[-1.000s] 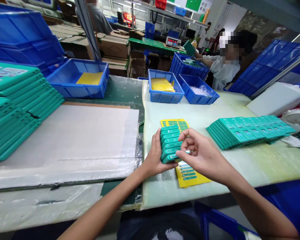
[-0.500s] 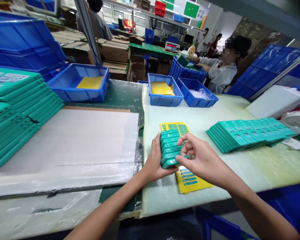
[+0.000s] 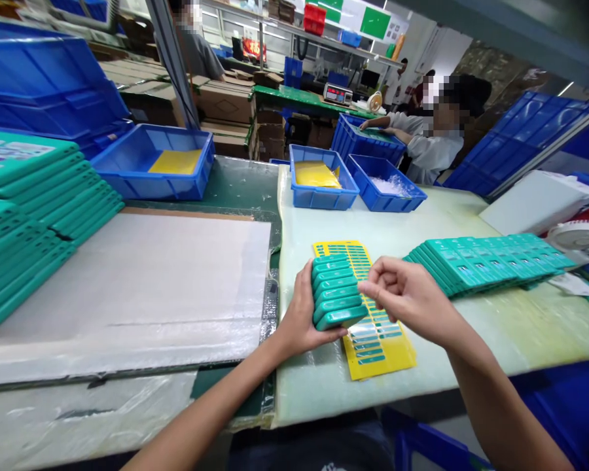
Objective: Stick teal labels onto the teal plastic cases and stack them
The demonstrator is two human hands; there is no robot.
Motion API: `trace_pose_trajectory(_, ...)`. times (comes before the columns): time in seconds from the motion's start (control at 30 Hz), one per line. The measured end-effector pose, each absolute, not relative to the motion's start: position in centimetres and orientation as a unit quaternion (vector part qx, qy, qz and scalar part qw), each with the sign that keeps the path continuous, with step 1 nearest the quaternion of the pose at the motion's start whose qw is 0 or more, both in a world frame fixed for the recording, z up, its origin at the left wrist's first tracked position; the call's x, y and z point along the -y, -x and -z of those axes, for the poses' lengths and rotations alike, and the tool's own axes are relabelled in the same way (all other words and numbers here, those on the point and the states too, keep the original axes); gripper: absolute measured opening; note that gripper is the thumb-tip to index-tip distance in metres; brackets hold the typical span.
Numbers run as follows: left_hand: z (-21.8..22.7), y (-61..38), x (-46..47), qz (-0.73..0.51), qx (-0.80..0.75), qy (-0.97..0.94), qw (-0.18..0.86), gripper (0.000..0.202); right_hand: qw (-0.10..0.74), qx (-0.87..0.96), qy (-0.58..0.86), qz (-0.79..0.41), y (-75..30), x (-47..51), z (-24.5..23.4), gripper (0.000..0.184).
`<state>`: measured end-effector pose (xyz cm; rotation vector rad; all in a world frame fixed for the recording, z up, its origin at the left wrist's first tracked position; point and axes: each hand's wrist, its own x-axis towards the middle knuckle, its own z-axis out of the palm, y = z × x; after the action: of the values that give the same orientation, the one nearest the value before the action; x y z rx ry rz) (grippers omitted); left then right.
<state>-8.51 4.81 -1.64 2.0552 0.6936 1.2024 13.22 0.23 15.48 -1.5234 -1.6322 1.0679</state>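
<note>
My left hand (image 3: 302, 317) is wrapped round the left side of a short stack of green plastic cases (image 3: 334, 284), its thumb beneath the lowest one. The narrow rounded ends of the cases face me. Just right of the stack is my right hand (image 3: 412, 294), thumb and index finger pinched and the other fingers curled. Anything between those fingertips is too small to make out. Under both hands lies a yellow sticker sheet (image 3: 397, 360) printed with rows of narrow green labels; the stack and right hand cover part of it.
A leaning row of green cases (image 3: 495, 258) lies to the right, and larger piles of green cases (image 3: 24, 248) stand at left. Behind are blue bins with yellow sheets (image 3: 319, 196) and clear plastic bits (image 3: 390, 203). A white board (image 3: 177, 281) covers the left table. A co-worker (image 3: 436, 147) stands beyond.
My right hand has drawn back from the lowest case's front to the stack's right side, with its fingers closer together. The left hand keeps its hold on the stack.
</note>
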Motion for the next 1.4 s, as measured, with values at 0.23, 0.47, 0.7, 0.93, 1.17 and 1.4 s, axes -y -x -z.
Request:
trace_pose_trajectory(0.23,1.7,8.4,-4.7,-0.468,-0.257,-0.782,0.322,0.145,0.321,0.684,0.557,-0.343,-12.3,1.1,-14.5,0.016)
trace_pose_trajectory(0.47,1.4,8.6,-4.4,-0.452,-0.273,-0.788,0.315,0.149,0.312,0.769,0.527,-0.184,-9.1,2.2,-14.3,0.021)
trace_pose_trajectory(0.7,1.3,8.4,-4.3,-0.457,-0.276,-0.782,0.321,0.151,0.359,0.752,0.539,-0.119,-10.4,2.1,-14.5,0.016)
trace_pose_trajectory(0.93,1.1,8.4,-4.3,-0.467,-0.269,-0.779,0.32,0.15,0.345,0.801,0.474,-0.124,-10.8,1.8,-14.8,0.02)
trace_pose_trajectory(1.17,1.4,8.5,-4.4,-0.447,-0.281,-0.79,0.311,0.152,0.392,0.784,0.442,-0.19,-8.6,-0.1,-15.0,0.019)
trace_pose_trajectory(1.4,1.2,8.5,-4.3,-0.46,-0.274,-0.783,0.316,0.15,0.331,0.772,0.52,-0.152,-10.8,-0.1,-15.6,0.022)
